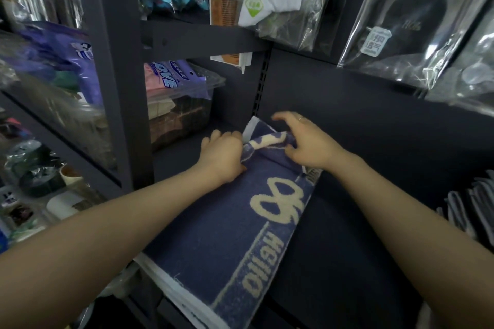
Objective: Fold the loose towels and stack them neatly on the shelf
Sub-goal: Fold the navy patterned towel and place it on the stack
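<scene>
From the head view, the blue towel lies lengthways on the dark shelf, its cream lettering facing up and its near end reaching over the shelf's front edge, while its far end is rolled or folded up against the back panel. The main risk, as I judge it, is that the bunched far end goes down crooked: the fold is being made tight against the panel with little room, so the layer could wrinkle or land askew, and the stack would then sit unevenly. A second risk is the overhanging near end, whose weight could drag the towel forward off the shelf if both hands lift at once. The clear plastic box just to the left could also be nudged by the left arm. The left hand reaches forward with its knuckles up, its grip curled round the left edge of the raised fold. The right hand arches over the same fold from the right, thumb and fingers bent and pinching the rolled cloth, with the index finger lifted above it.
</scene>
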A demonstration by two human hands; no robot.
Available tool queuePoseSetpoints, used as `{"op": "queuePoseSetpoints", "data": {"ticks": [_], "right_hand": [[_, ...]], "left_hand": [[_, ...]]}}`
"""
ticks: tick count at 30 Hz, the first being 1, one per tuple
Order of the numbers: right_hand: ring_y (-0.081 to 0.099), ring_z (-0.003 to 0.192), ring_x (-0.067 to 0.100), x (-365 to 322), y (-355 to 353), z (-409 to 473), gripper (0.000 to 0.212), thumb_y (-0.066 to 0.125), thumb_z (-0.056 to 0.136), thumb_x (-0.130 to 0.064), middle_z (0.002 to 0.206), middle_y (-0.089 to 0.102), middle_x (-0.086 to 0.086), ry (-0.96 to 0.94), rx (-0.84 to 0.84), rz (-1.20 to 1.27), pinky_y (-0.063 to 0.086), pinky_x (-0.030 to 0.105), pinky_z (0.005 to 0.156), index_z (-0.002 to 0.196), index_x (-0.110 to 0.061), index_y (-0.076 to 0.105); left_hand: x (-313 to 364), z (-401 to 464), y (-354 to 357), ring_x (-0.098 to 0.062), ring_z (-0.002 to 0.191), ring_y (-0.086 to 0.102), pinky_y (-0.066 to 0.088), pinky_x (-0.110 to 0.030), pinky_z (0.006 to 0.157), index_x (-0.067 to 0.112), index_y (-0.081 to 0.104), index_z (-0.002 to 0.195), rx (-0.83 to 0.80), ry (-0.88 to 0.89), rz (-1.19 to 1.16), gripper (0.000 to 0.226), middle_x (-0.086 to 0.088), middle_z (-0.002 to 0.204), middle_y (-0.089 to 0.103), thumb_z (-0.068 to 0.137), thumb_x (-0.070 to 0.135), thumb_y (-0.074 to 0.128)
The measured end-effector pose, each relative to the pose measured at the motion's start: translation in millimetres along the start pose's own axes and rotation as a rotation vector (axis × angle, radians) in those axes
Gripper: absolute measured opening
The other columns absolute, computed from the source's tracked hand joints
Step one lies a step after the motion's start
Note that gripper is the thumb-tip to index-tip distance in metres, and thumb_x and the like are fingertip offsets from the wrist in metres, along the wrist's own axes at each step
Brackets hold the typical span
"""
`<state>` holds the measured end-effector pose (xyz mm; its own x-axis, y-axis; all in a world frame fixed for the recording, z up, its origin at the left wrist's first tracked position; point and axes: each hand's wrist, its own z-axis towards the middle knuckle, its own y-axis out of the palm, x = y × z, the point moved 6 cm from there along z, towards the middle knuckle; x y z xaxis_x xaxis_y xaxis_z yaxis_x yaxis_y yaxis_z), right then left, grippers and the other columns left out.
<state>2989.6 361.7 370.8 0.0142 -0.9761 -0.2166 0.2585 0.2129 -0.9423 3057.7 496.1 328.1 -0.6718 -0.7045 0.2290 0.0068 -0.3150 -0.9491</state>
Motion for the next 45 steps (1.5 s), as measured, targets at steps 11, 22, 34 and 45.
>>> {"op": "queuePoseSetpoints", "data": {"ticks": [11,22,34,45], "right_hand": [[0.054,0.098,0.016,-17,15,-9,0.026,0.050,0.087,-0.041,0.086,0.056,-0.004,-0.189,-0.331,-0.306,0.019,0.034,0.113,0.088,-0.016,0.059],[0.055,0.105,0.025,29,52,28,0.038,0.059,0.087,-0.032,0.117,0.060,0.008,0.365,-0.307,0.002,0.045,0.039,0.093,0.116,-0.008,0.057],[0.060,0.085,0.024,27,39,29,0.005,0.064,0.083,-0.017,0.091,0.063,0.004,0.163,0.035,0.023,0.051,0.037,0.075,0.082,-0.016,0.059],[0.055,0.073,0.019,63,40,41,0.008,0.056,0.091,-0.015,0.079,0.058,0.005,0.436,0.201,0.233,0.043,0.032,0.069,0.087,-0.009,0.057]], "left_hand": [[12,-35,-1,-0.030,0.099,0.056,0.038,-0.034,0.070,0.015,0.042,0.119,0.066,0.280,0.052,0.026,-0.008,0.117,0.057,0.093,0.020,0.043],[27,-56,-9,-0.028,0.082,0.066,0.051,-0.032,0.068,0.007,0.071,0.092,0.221,0.625,0.107,0.021,-0.010,0.095,0.069,0.073,0.007,0.062],[30,-56,-8,-0.024,0.077,0.062,0.046,-0.028,0.062,0.015,0.068,0.095,0.293,0.617,0.178,0.021,-0.004,0.088,0.066,0.076,0.015,0.062],[7,-40,1,-0.033,0.099,0.057,0.045,-0.040,0.073,0.009,0.046,0.120,0.208,0.276,-0.129,0.028,-0.013,0.115,0.059,0.094,0.018,0.046]]}}
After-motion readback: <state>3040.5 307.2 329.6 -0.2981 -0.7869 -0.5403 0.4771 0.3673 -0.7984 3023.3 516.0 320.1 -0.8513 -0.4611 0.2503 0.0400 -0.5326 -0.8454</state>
